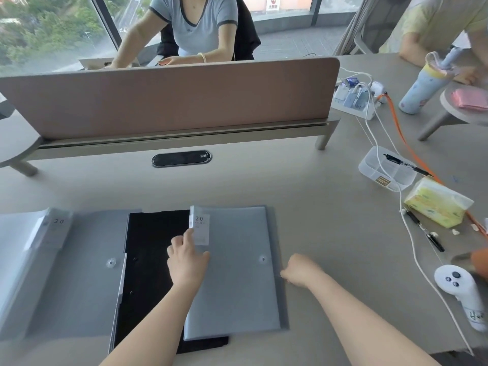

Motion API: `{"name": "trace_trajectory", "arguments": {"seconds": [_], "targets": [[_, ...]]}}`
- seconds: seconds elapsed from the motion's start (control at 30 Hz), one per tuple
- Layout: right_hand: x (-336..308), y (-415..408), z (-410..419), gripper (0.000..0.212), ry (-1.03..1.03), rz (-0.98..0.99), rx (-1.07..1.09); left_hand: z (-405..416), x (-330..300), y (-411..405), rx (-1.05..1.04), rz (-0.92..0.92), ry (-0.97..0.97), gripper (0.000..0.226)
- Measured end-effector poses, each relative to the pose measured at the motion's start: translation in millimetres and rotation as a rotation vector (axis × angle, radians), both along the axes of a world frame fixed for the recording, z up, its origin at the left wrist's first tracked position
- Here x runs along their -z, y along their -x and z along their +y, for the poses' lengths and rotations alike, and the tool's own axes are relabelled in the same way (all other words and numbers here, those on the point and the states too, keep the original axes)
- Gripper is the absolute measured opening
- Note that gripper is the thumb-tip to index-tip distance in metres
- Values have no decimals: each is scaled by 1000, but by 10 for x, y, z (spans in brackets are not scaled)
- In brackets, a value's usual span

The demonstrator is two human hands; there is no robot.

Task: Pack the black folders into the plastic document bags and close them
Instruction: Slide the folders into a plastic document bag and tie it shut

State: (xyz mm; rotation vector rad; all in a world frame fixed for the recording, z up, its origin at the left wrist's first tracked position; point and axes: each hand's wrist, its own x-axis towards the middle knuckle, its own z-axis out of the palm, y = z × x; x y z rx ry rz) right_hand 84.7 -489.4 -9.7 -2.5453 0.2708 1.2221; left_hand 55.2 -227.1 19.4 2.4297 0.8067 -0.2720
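Note:
A grey plastic document bag [237,281] with a "20" label and a snap button lies in front of me, overlapping a black folder [148,273] that lies flat on the desk. My left hand [187,260] grips the bag's left edge just below the label, with the thumb on top. At the bag's right edge, my right hand [298,270] is closed and pinches the darker flap there. To the left lies a second grey document bag [79,281] with a snap button. Another labelled bag [18,249] sits at the far left.
A pink desk divider [169,99] stands behind, with a person seated beyond it. On the right are a white controller [459,291], a yellow tissue pack [438,202], pens, a clear plastic box [388,167], a power strip [356,99], cables and a pale blue bottle [425,88].

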Motion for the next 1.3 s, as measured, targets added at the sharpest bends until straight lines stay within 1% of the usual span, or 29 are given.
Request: {"name": "trace_trajectory", "arguments": {"seconds": [0.1,0.13,0.2,0.27,0.3,0.37,0.43,0.57,0.73,0.87,0.93,1.07,1.3], "targets": [[-76,-12,9,16,-72,24,109,-118,-29,-13,217,-26,-137,61],[-107,-17,14,18,-101,38,164,-169,-41,-23,315,-25,-157,60],[-151,-30,22,19,-136,67,254,-277,-34,-48,520,5,-155,62],[-174,-45,37,8,-172,96,331,-377,9,-60,694,67,-147,69],[-188,-50,44,6,-189,111,364,-419,40,-59,761,101,-156,73],[-207,-58,53,13,-208,139,404,-477,115,-47,856,159,-192,80],[-203,-64,72,16,-217,127,428,-503,181,-28,918,205,-241,83],[-103,-117,137,14,-200,9,431,-512,222,-5,956,230,-291,82],[64,-202,258,29,-140,-61,358,-508,226,-4,945,221,-285,82],[89,-265,408,28,-93,-138,314,-496,244,11,938,223,-275,81],[59,-303,486,24,-63,-177,265,-497,243,11,935,227,-265,81],[50,-330,665,29,-28,-267,116,-490,240,15,935,232,-259,81],[25,-115,769,27,-65,-280,-131,-467,269,33,910,215,-239,84]]}}
